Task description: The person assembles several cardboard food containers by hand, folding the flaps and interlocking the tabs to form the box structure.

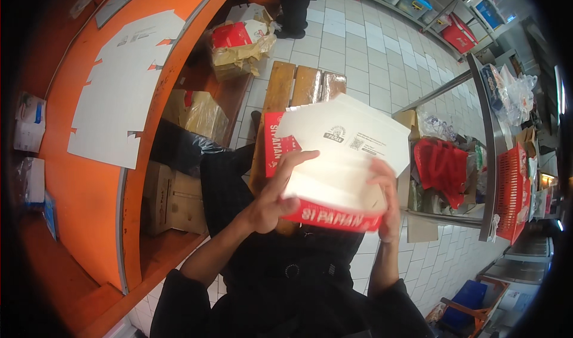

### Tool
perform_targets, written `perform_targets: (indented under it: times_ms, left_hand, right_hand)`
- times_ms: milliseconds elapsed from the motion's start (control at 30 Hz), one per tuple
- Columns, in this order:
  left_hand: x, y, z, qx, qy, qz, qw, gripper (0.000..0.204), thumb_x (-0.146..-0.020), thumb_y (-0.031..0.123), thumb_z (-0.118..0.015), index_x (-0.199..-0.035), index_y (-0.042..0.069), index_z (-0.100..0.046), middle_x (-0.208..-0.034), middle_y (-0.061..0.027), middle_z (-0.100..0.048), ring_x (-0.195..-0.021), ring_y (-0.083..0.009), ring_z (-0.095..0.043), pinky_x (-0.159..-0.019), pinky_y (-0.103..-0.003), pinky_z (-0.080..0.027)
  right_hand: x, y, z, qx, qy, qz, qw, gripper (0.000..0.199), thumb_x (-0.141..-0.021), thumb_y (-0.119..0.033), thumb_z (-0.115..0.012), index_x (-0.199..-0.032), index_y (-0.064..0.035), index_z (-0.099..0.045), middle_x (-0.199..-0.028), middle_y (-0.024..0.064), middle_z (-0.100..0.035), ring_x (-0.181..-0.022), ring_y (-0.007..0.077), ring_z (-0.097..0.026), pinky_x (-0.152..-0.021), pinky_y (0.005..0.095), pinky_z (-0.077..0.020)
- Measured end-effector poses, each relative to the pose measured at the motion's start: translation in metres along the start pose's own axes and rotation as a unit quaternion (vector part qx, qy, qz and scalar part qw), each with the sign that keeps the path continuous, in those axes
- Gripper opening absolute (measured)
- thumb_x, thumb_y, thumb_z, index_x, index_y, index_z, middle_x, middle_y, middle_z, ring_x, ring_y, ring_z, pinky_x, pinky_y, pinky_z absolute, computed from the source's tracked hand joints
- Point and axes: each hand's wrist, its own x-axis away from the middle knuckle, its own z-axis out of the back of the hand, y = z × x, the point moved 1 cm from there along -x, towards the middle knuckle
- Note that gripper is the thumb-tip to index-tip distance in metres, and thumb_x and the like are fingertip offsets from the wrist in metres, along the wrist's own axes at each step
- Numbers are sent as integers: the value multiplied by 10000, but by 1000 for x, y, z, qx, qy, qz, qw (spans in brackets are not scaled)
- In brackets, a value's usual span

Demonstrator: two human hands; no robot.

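The orange counter (89, 206) curves along the person's left side and is the largest item in view; a stack of flat, unfolded white carton blanks (122, 87) lies on its top surface, with small plastic-wrapped packets (28, 122) near its outer edge. Below the counter, a shelf holds brown cardboard boxes (173, 197) and a black plastic bag (179, 150). The tiled floor (358, 45) extends ahead, carrying a low wooden bench (283, 90) and a torn paper-wrapped bundle with a red pack (239, 42) beside it. To the person's right, a metal table (486, 141) holds a red plastic basket (513, 191), with red bags (441, 165) on the level beneath. In the centre, directly in front of the person's dark-clothed torso, a red-and-white cardboard food box (337, 171) is held up, partly assembled, with its white lid flap raised and its interior facing the camera. The left hand (271, 197) is closed on the box's left side, thumb over the rim and fingers behind the red wall. The right hand (388, 200) clasps the right side wall, fingers pressed flat against the outer face. Both forearms rise from the lower edge.
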Motion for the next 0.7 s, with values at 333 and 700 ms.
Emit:
perform_targets:
  times_ms: [333, 700]
  left_hand:
    - [-48, -100, 22, -648, 113, 140, 740, 808, -832, 476, -649, -1506, 156, -338, -1584, -210, -173, -1446, -502, -78, -1046, -766, -141]
    - [-45, -113, 29, -668, 79, 132, 728, 925, -739, 553, -703, -1521, 230, -329, -1603, -208, -114, -1443, -538, 1, -1012, -805, -122]
  right_hand:
    - [29, 138, -49, -85, 191, -269, 940, 529, -949, -481, -550, -1182, -38, -380, -1094, 85, -465, -1020, 161, -459, -979, 317, -346]
    - [-10, 150, -74, 114, -44, -136, 983, 587, -828, -213, -786, -1252, 40, -469, -1171, 186, -597, -985, 285, -664, -883, 381, -518]
